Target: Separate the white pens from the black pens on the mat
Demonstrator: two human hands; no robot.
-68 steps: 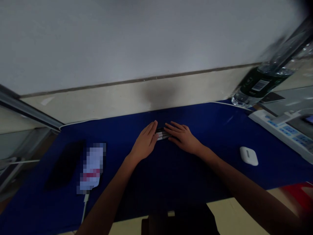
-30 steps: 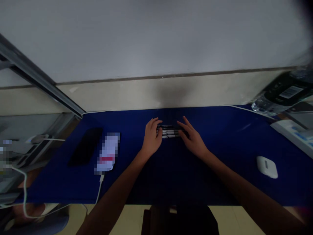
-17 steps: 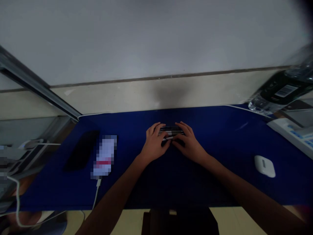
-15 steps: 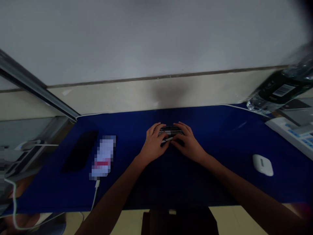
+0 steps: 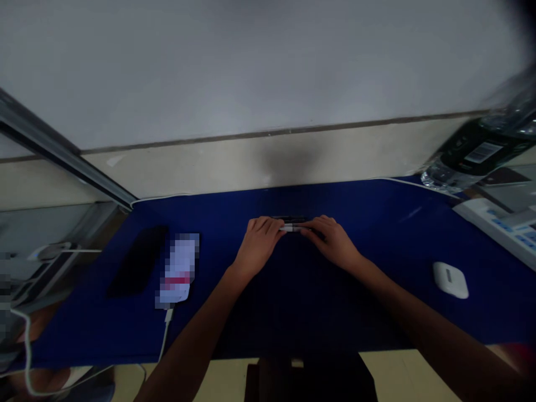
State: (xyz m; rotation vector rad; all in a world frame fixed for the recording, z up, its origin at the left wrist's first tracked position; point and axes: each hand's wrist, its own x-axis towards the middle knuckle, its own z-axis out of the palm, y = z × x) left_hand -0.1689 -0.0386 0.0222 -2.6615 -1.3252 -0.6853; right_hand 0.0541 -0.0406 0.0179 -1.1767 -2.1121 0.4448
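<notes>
A closed white case (image 5: 450, 280) and a bottle (image 5: 471, 149) sat right of your right hand (image 5: 333, 240); it and your left hand (image 5: 259, 243), palms down, pinched a pen (image 5: 290, 228), fingers nearly closed

The pens (image 5: 290, 228) lie on the tabletop (image 5: 312, 312) between the left hand (image 5: 260, 241) and right hand (image 5: 331, 239), with the wall (image 5: 218, 167) behind. Left of them is a phone (image 5: 179, 268); right, an earbud case (image 5: 450, 280).

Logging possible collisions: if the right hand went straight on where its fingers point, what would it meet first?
The right hand would first meet the pens directly ahead, then probably the left hand at their other end; depth and exact contact are hard to judge.
</notes>
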